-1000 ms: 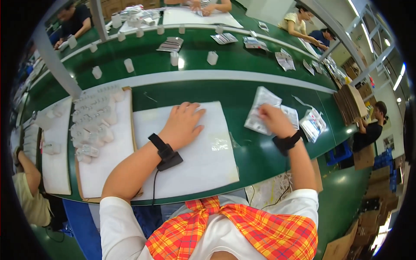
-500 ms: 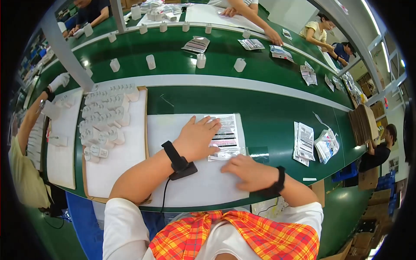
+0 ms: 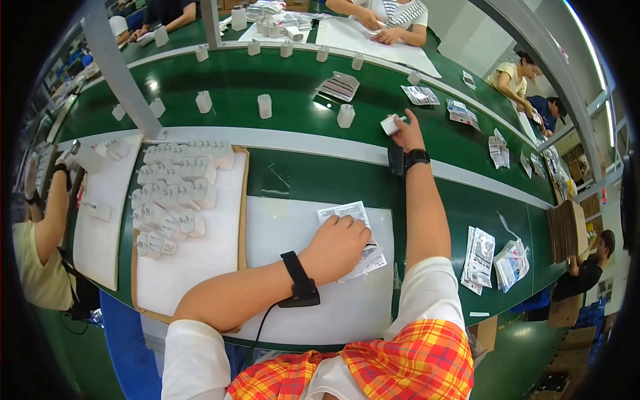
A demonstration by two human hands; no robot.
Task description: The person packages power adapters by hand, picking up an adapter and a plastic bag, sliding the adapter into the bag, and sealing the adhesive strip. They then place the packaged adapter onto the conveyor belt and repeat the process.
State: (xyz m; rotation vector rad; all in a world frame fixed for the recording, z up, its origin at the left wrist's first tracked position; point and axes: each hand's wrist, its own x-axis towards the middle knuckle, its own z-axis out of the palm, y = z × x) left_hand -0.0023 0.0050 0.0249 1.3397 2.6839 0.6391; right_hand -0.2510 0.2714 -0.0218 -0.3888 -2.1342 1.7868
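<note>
Grey post (image 3: 122, 73): L, blocks part of belt (image 3: 300, 87)
Cardboard tray (image 3: 190, 280): holds rows of wht adapters (image 3: 177, 193)
L hand (image 3: 338, 247): on printed packet (image 3: 344, 213), wht mat (image 3: 320, 317); fingers draped, can't tell if gripping
R hand (image 3: 408, 135): past pale rail (image 3: 293, 141), fingers pinching single adapter (image 3: 391, 125) over belt
Packet pile (image 3: 479, 257): on desk (image 3: 467, 207), R of mat

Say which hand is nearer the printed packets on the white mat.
Left. The left hand is on the packets; the right hand is well beyond the mat, holding a small white block.

Factory packing line: green conveyor belt (image 3: 293, 87) carrying white plug adapters (image 3: 265, 107), co-workers (image 3: 395, 19) along it, stacked cardboard (image 3: 567, 230).
</note>
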